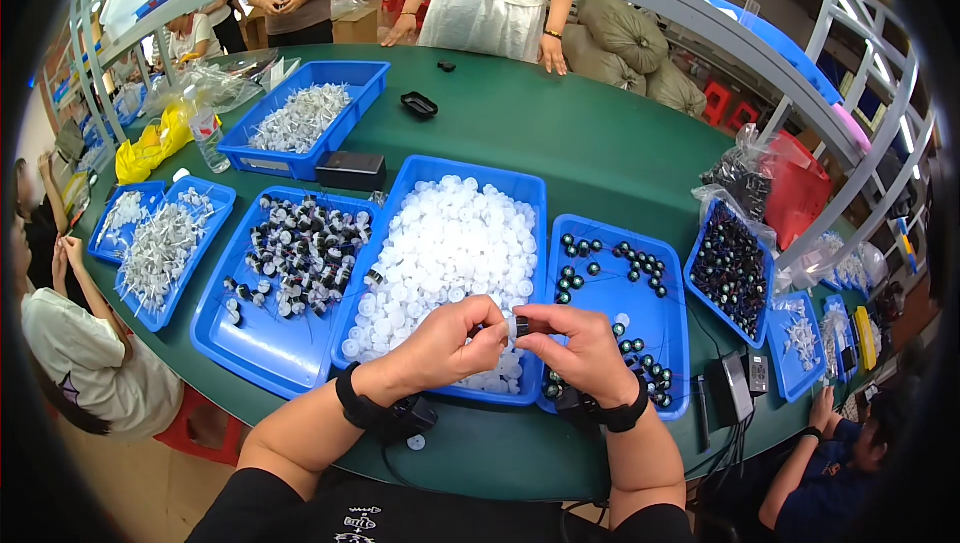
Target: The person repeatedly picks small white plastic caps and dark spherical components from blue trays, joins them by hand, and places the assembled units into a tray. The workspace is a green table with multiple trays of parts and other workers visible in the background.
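The wearer's black shirt (450, 518) lies along the lower edge, cut off there. Forearms rise past a dark wristband on each side. The left hand (450, 338) and right hand (585, 348) meet above the near end of a blue tray (500, 175) heaped with white caps (455, 243), hiding some of them. Right thumb and forefinger grasp a small black-banded piece (521, 326); the left fingertips are pinched together just beside it, though I cannot tell what, if anything, they grip. Bringing both hands together probably steadies the piece.

The left tray (260, 348) holds finished-looking black-and-white parts; the right tray (620, 303), partly covered by the right hand, carries dark shiny balls (593, 269). Standing side by side, they presumably keep parts sorted within reach.

Farther over the green surface (570, 123), a blue bin (374, 93) bears tangled white parts, too small to separate. At the far edge stands a person (480, 23), head out of view.
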Tool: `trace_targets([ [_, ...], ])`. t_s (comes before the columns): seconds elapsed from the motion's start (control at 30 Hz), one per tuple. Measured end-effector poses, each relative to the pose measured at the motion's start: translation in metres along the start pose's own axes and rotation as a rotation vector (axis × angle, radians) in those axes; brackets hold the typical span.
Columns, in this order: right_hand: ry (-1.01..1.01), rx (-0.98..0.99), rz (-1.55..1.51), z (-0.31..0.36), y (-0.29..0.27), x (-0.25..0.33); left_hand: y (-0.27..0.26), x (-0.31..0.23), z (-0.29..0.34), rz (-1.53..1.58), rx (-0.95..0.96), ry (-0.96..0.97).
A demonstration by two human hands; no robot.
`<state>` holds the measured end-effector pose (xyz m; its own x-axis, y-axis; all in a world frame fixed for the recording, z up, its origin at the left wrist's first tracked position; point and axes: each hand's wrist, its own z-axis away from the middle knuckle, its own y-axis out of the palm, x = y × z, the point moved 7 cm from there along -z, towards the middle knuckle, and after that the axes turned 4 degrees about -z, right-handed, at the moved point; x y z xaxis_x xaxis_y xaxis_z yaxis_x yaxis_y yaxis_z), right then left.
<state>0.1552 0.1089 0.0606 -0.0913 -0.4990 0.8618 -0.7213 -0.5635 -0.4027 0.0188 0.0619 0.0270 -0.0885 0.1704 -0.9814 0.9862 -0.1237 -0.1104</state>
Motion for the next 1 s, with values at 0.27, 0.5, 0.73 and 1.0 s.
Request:
trace_targets([
  [0.27,-0.003,-0.002,-0.036,-0.002,-0.002,-0.001,0.001,0.001,0.001,0.047,0.011,-0.007],
  [0.5,-0.086,-0.044,-0.019,-0.001,-0.004,-0.001,0.005,0.004,0.0,0.145,0.028,-0.082],
  [0.73,-0.122,-0.023,0.07,-0.002,-0.005,0.005,0.003,-0.005,0.0,-0.099,0.03,0.047],
  [1.0,-0.031,-0.024,-0.042,-0.001,-0.006,-0.003,0.006,-0.002,0.002,0.065,0.034,-0.044],
])
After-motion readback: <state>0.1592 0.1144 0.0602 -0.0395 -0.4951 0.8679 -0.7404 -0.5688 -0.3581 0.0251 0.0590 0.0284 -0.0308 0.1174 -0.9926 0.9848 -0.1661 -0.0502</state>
